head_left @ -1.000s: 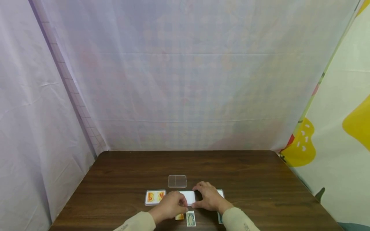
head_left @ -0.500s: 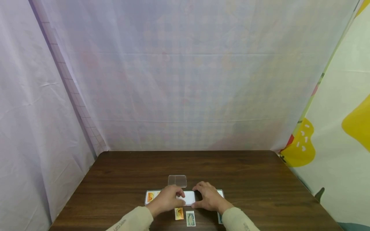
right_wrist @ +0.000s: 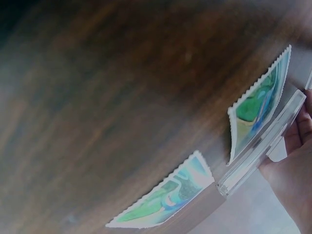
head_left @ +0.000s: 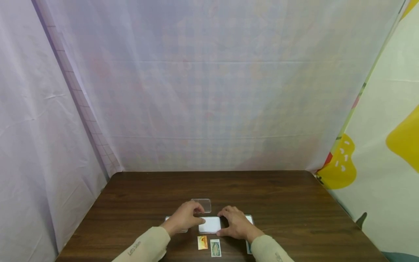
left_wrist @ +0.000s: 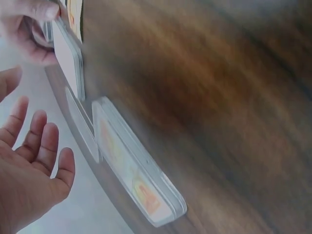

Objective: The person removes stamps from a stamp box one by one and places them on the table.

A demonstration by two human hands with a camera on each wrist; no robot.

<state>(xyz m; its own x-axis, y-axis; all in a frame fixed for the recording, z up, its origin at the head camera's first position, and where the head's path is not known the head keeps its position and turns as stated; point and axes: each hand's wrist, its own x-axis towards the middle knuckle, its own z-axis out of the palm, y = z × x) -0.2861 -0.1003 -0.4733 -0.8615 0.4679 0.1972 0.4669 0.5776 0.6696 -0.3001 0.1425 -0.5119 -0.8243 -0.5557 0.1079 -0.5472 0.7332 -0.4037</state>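
Note:
My right hand (head_left: 234, 222) grips the right end of a clear case with a white insert (head_left: 209, 225), thumb at the near edge and fingers at the far edge. My left hand (head_left: 186, 217), seen with loosely bent fingers and nothing held in the left wrist view, hovers to the case's left. Beneath it, partly hidden, lies a second case with orange stamps (left_wrist: 139, 175). A clear lid (head_left: 206, 206) lies behind, partly covered by my left fingers. An orange stamp (head_left: 202, 242) and a green stamp (head_left: 215, 248) lie in front of the white case.
Another case (head_left: 250, 219) lies at the right, mostly hidden by my right hand and sleeve. In the right wrist view, two green stamps, one upper (right_wrist: 263, 107) and one lower (right_wrist: 168, 200), lie on the brown wooden table (head_left: 278, 193). A curtain (head_left: 209, 109) hangs behind the table.
My left hand has moved left and away from me, off the orange stamp and the white case, and now overlaps the lid and left case. The right hand has stayed in place.

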